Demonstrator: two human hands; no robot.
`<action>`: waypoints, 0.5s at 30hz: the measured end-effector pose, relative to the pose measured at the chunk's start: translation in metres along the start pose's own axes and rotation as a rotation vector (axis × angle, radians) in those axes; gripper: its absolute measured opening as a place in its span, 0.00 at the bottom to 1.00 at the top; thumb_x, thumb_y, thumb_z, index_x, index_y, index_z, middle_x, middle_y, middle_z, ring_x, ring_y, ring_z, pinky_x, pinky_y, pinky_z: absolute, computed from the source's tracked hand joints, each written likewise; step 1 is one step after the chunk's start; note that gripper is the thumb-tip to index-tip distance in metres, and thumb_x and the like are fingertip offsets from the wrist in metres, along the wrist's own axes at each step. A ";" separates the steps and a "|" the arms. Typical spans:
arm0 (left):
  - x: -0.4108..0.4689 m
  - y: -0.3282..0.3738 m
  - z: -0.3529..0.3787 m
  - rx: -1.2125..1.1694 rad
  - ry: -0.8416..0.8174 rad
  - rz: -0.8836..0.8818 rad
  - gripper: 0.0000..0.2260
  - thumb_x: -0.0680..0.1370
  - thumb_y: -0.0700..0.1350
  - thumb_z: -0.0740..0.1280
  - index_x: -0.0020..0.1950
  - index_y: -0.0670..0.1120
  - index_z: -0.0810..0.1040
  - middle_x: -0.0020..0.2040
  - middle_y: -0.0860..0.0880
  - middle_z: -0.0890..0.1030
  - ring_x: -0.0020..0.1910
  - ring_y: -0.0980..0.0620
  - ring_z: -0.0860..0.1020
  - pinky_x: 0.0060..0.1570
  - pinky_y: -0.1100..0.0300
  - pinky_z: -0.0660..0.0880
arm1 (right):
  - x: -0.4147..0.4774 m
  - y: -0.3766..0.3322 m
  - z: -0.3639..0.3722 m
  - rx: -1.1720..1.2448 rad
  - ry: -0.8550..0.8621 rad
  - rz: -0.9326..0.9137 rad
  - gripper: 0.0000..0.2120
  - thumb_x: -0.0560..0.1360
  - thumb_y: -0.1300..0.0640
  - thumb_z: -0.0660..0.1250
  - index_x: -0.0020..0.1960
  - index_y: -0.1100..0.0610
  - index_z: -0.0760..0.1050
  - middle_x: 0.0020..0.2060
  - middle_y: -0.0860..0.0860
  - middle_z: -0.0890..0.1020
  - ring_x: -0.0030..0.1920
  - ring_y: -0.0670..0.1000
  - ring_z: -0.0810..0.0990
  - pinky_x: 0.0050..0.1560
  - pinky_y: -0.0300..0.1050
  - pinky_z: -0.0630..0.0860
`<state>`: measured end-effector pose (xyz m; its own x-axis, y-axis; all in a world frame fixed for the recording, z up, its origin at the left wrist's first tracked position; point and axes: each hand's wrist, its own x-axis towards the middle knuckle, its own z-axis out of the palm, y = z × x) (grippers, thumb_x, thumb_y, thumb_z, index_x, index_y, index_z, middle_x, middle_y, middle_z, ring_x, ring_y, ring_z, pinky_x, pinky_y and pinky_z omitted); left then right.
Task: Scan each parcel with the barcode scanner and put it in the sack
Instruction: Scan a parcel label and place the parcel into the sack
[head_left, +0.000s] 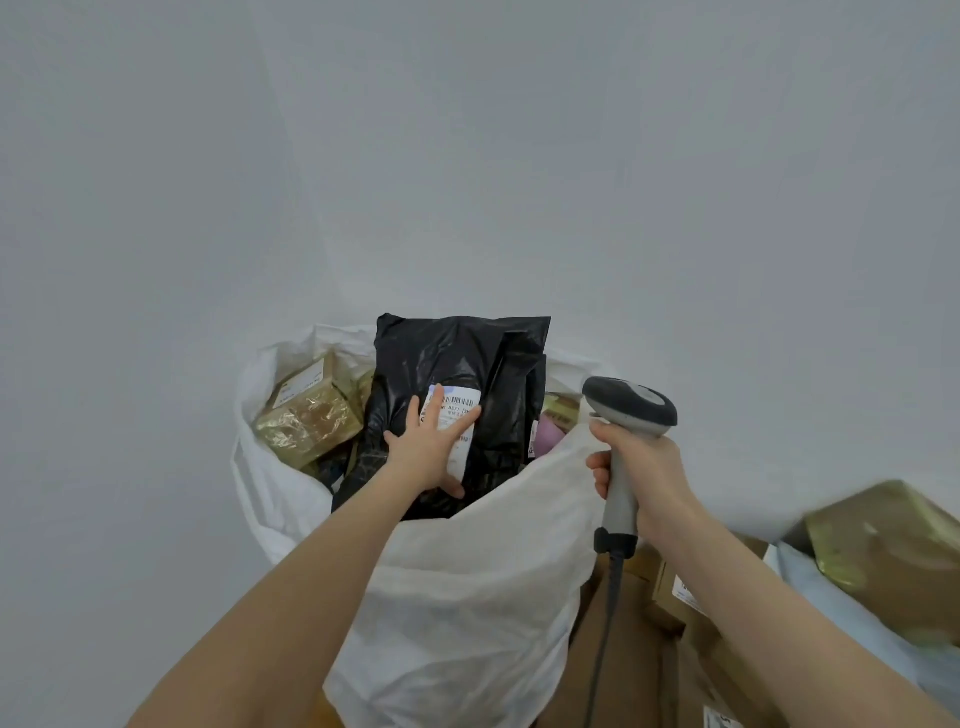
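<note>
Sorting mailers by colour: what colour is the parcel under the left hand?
Black, a glossy plastic mailer with a white label; seen in the head view.

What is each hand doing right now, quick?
Left hand: open, pressing flat on the black parcel in the sack.
Right hand: closed around the barcode scanner.

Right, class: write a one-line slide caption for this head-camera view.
The left hand lies flat on a black parcel in the white sack; the right hand grips the barcode scanner.
</note>
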<state>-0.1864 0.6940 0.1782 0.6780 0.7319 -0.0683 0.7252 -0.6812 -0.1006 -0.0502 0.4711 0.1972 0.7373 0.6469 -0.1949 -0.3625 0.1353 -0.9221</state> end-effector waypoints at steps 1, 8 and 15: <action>-0.001 0.000 -0.005 -0.008 -0.006 -0.003 0.50 0.67 0.56 0.77 0.76 0.68 0.44 0.77 0.49 0.31 0.76 0.38 0.36 0.67 0.27 0.53 | 0.000 -0.001 -0.003 0.008 0.001 0.003 0.06 0.74 0.59 0.72 0.43 0.61 0.77 0.24 0.54 0.79 0.21 0.47 0.74 0.25 0.38 0.75; -0.029 0.040 -0.033 -0.130 0.271 0.090 0.24 0.72 0.68 0.64 0.64 0.58 0.75 0.66 0.53 0.73 0.66 0.50 0.69 0.59 0.50 0.69 | 0.002 -0.001 -0.021 0.000 -0.006 0.057 0.07 0.74 0.57 0.73 0.46 0.59 0.76 0.27 0.54 0.81 0.23 0.47 0.75 0.27 0.38 0.76; -0.081 0.052 -0.027 0.031 0.017 0.068 0.17 0.71 0.60 0.71 0.52 0.51 0.76 0.51 0.51 0.79 0.54 0.47 0.77 0.44 0.57 0.68 | 0.004 0.010 -0.029 -0.005 0.062 0.067 0.08 0.72 0.56 0.74 0.42 0.57 0.75 0.34 0.53 0.81 0.31 0.48 0.77 0.30 0.40 0.77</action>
<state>-0.2004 0.5984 0.2050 0.7275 0.6835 -0.0592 0.6737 -0.7280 -0.1270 -0.0343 0.4539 0.1775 0.7452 0.6067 -0.2767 -0.4099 0.0896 -0.9077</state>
